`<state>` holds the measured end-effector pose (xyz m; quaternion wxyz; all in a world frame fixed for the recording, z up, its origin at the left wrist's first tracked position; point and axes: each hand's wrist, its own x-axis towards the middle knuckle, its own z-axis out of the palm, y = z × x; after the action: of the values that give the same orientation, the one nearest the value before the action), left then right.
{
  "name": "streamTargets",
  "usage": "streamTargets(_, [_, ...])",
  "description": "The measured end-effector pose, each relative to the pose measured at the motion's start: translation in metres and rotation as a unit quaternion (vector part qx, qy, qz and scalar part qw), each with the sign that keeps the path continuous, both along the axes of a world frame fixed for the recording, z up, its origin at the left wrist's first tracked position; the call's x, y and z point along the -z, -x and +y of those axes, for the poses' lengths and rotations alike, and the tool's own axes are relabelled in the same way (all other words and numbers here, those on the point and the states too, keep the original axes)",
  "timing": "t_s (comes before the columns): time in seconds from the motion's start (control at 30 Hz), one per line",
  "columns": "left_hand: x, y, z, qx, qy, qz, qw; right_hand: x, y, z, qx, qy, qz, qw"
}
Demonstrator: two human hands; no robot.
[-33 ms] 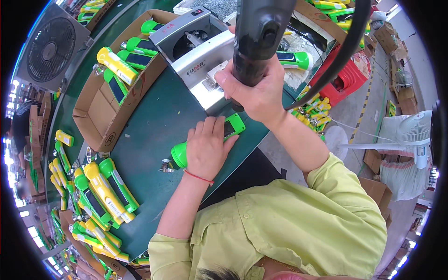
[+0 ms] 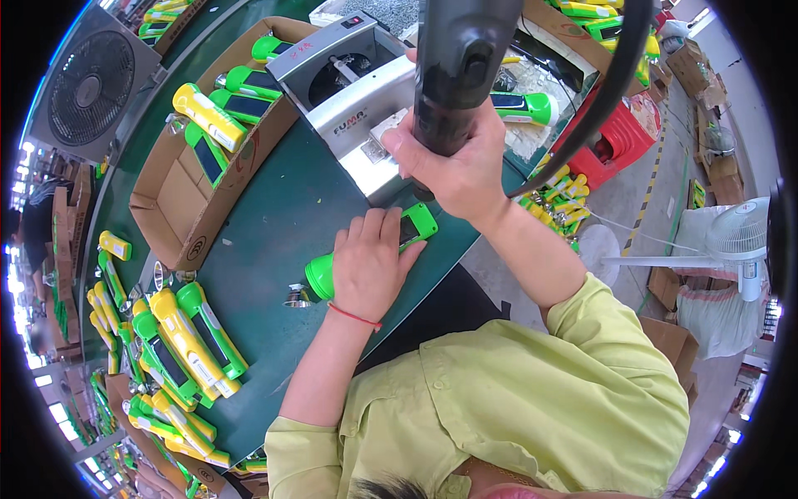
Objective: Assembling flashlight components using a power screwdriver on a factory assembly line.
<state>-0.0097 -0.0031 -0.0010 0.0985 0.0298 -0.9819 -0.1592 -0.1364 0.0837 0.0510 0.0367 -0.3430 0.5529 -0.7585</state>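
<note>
On the green tabletop lies a green flashlight (image 2: 319,276) with a dark panel, its wide head pointing left. My left hand (image 2: 366,262) is wrapped over its body and presses it to the table. A shiny reflector (image 2: 298,296) sits beside the flashlight's head. My right hand (image 2: 457,166) grips a black electric screwdriver (image 2: 465,75) upright, above the flashlight's tail end. The tool's tip is near that end; I cannot tell if they touch. Behind my hands stands a silver metal machine (image 2: 353,108) with a round dark opening.
A cardboard box (image 2: 170,220) with several flashlights stands behind left. More green and yellow flashlights (image 2: 187,341) lie at the table's left. A black cable (image 2: 594,125) hangs at the right of the tool. A red stool (image 2: 619,141) and a white fan (image 2: 740,233) stand right.
</note>
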Motion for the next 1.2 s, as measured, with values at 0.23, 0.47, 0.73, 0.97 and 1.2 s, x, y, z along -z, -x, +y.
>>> streamTargets(0.23, [0.001, -0.001, 0.003, -0.006, 0.000, 0.010, 1.000, 0.020, -0.013, -0.002, 0.055, -0.074, -0.004, 0.996])
streamTargets(0.47, [0.006, -0.005, 0.002, -0.008, 0.016, 0.048, 0.999, 0.036, -0.018, -0.005, 0.066, -0.027, 0.014, 0.997])
streamTargets(0.73, [-0.002, -0.004, 0.001, 0.008, -0.014, 0.027, 1.000, 0.032, -0.013, 0.001, 0.021, -0.002, 0.077, 0.997])
streamTargets(0.97, [0.001, -0.003, 0.003, -0.056, 0.009, 0.064, 0.996, -0.028, 0.020, 0.007, 0.068, 0.116, 0.065, 0.989])
streamTargets(1.2, [-0.016, -0.020, -0.010, -0.077, 0.022, 0.050, 0.996, -0.010, 0.033, -0.013, 0.074, 0.087, 0.177, 0.978])
